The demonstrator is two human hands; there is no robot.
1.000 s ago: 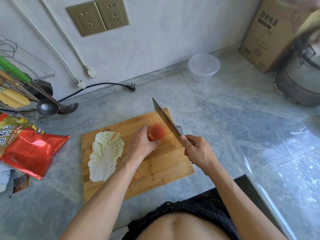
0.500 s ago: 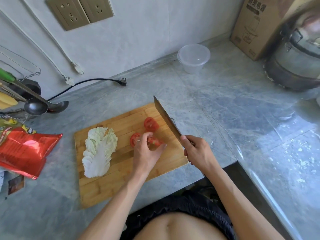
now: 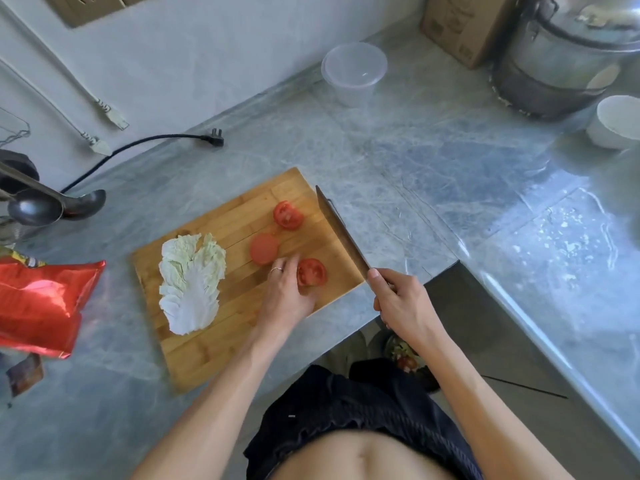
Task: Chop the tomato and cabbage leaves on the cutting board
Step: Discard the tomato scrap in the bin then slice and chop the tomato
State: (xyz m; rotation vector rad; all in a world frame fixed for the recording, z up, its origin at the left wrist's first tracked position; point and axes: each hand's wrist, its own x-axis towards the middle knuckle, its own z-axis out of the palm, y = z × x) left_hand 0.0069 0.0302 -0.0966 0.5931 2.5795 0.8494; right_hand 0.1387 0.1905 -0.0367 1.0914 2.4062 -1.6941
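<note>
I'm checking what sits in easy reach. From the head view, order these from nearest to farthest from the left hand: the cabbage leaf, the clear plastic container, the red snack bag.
1. Cabbage leaf, on the cutting board, just left of the left hand.
2. Red snack bag, on the counter's far left edge.
3. Clear plastic container, back by the wall.

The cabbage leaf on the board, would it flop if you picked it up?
Probably. The cabbage leaf lies flat and thin on the cutting board, so its frilly edges would likely droop. Its white middle rib looks thicker and may stay stiffer. It seems light, and would likely slide if pushed.
</note>
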